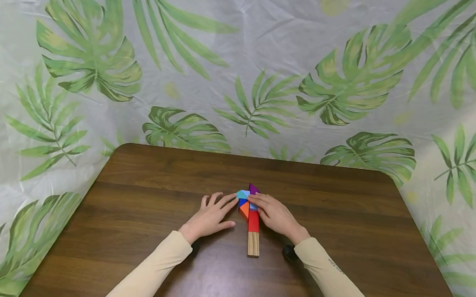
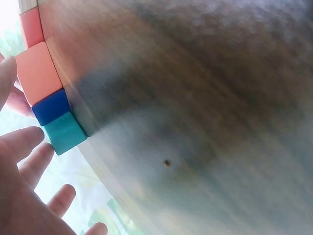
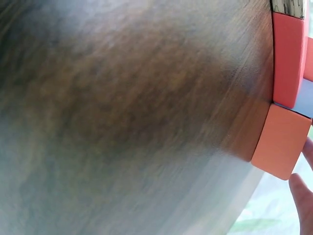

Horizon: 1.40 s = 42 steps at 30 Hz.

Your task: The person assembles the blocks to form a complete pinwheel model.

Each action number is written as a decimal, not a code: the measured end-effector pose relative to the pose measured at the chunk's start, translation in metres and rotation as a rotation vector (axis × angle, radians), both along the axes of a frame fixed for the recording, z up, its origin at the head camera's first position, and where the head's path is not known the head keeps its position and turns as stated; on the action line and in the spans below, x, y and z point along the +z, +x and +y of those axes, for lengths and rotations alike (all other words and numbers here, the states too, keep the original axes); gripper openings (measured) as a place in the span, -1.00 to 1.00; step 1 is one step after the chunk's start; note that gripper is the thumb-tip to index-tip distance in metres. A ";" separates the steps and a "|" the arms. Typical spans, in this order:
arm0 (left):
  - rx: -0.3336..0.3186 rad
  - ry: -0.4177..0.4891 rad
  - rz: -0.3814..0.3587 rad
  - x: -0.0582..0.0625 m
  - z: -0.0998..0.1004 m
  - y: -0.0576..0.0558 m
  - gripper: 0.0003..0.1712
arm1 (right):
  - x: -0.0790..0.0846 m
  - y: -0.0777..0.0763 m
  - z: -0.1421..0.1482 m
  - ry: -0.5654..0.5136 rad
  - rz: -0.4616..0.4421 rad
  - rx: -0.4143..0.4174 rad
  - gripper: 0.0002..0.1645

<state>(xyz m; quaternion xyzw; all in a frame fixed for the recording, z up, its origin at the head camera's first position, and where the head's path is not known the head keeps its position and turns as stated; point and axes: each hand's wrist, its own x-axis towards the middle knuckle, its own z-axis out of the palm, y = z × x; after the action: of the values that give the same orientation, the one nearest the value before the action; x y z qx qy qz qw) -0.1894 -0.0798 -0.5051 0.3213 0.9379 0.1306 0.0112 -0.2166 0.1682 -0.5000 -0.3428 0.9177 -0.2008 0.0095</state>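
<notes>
A flat figure of coloured blocks lies on the table. At its far end is a purple pointed block [image 1: 253, 188], then a teal block [image 1: 241, 194] beside a light blue one. Below come a dark blue block [image 2: 52, 107], an orange block [image 1: 244, 210], a red block [image 1: 254, 221] and a bare wood-grain block [image 1: 253, 244]. My left hand [image 1: 210, 217] is spread, its fingertips right at the teal block. From the other side my right hand [image 1: 276, 214] lays extended fingers over the light blue pieces. It hides another orange block [image 3: 282, 142], seen in the right wrist view.
The brown wooden table [image 1: 156, 179] has rounded far corners. Behind it hangs a pale cloth [image 1: 267, 43] with green leaf prints. A black wrist device [image 1: 289, 253] shows under the right sleeve.
</notes>
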 end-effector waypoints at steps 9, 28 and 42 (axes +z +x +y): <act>0.003 0.027 -0.008 0.002 -0.002 -0.001 -0.20 | -0.001 0.000 0.007 -0.086 0.027 -0.021 -0.46; 0.115 0.085 0.048 0.015 -0.019 -0.003 -0.16 | 0.002 0.003 0.036 -0.175 0.075 -0.106 -0.29; 0.254 0.052 0.028 0.036 -0.028 0.000 -0.03 | 0.013 0.015 0.048 -0.035 0.118 -0.252 -0.07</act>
<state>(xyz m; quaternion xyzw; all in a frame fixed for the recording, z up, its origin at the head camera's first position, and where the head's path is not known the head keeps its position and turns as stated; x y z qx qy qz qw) -0.1898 -0.1077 -0.4696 0.2018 0.9674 0.1507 -0.0267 -0.2014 0.2159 -0.4869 -0.2362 0.9488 -0.1957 -0.0757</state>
